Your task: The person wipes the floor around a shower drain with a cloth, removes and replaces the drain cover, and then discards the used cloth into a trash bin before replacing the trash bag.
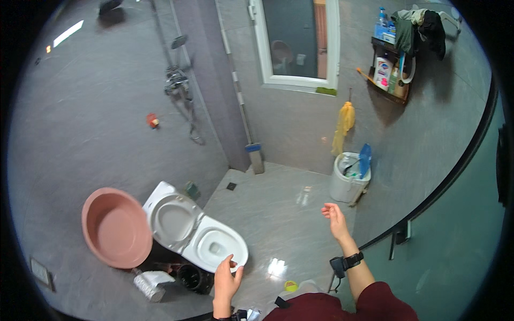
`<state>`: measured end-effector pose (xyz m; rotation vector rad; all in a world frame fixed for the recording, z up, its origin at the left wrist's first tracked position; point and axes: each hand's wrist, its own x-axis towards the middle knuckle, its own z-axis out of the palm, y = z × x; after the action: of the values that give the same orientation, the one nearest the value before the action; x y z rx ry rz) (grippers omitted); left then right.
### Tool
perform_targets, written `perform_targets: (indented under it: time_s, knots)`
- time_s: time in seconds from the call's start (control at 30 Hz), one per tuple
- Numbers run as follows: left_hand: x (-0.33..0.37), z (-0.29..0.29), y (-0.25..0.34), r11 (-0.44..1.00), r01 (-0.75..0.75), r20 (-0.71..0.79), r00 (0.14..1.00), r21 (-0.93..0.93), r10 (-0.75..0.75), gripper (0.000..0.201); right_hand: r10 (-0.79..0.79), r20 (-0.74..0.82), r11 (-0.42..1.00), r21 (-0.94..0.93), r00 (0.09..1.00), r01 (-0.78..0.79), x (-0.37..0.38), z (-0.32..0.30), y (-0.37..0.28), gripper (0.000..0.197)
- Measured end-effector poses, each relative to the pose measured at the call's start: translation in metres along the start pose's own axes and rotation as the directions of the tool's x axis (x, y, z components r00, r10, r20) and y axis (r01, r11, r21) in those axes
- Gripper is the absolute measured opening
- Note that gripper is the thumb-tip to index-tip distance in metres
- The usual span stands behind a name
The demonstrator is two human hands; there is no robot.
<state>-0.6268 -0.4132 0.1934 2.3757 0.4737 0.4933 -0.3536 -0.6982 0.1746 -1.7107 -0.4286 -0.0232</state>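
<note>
Both my hands hang in the air, holding nothing that I can see. My left hand [227, 279] appears in front of the near rim of a white toilet [235, 243], its thumb and fingers apart. The toilet lid [174, 218] is raised, and water shows in the bowl. Farther right, over the grey tiled floor, my right hand [336, 220] is loosely bent with its fingers partly spread. Nearest to it is a white bin [342, 184] with a blue lid tipped up at the wall. A black band with a small box is strapped on my right wrist.
A pink tub [118, 227] stands left of the toilet, with a dark bin [190, 277] and a tissue pack [150, 283] nearby. A broom [256, 158] leans in the far corner. Yellow gloves [344, 125] hang below a bottle shelf [388, 75]. A glass door [428, 257] borders the right.
</note>
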Motion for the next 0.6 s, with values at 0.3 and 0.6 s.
perform_targets:
  time_s: [0.3,0.6]
  knots:
    - [0.186,0.089,0.011,0.963,-0.259,0.132,0.954,-0.080,0.268,0.054,0.052,-0.157,0.998,-0.036,0.986,-0.058,0.101,-0.038,0.043,0.037]
    - [0.383,0.149,0.010,0.920,-0.355,0.130,0.917,-0.168,0.378,0.057,-0.001,-0.206,0.986,-0.161,0.978,-0.033,0.290,-0.039,0.054,0.041]
